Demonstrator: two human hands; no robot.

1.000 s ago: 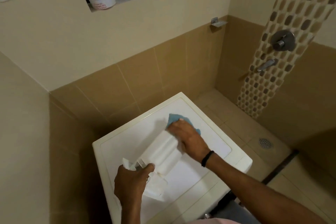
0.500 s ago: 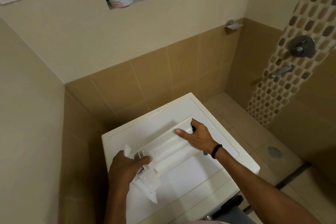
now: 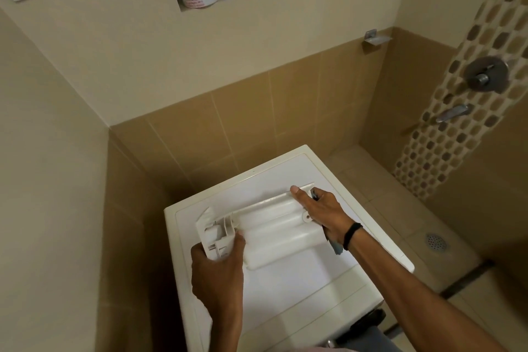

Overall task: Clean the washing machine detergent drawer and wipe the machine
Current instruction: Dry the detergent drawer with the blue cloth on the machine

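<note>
Drawer (image 3: 274,234) swung sideways, left hand (image 3: 217,271) gripping front, right hand (image 3: 320,211) holding cloth (image 3: 336,247)

One drawer (image 3: 274,228), one cloth (image 3: 335,247), two hands (image 3: 217,268) (image 3: 323,211)

White detergent drawer (image 3: 274,226) atop the washing machine (image 3: 285,291); left hand (image 3: 218,266) grips one end, right hand (image 3: 320,211) holds a blue cloth (image 3: 336,246) against the other.

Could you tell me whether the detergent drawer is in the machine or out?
Out: the detergent drawer is held across the top of the washing machine, left hand gripping one end, right hand and cloth at the other.
</note>
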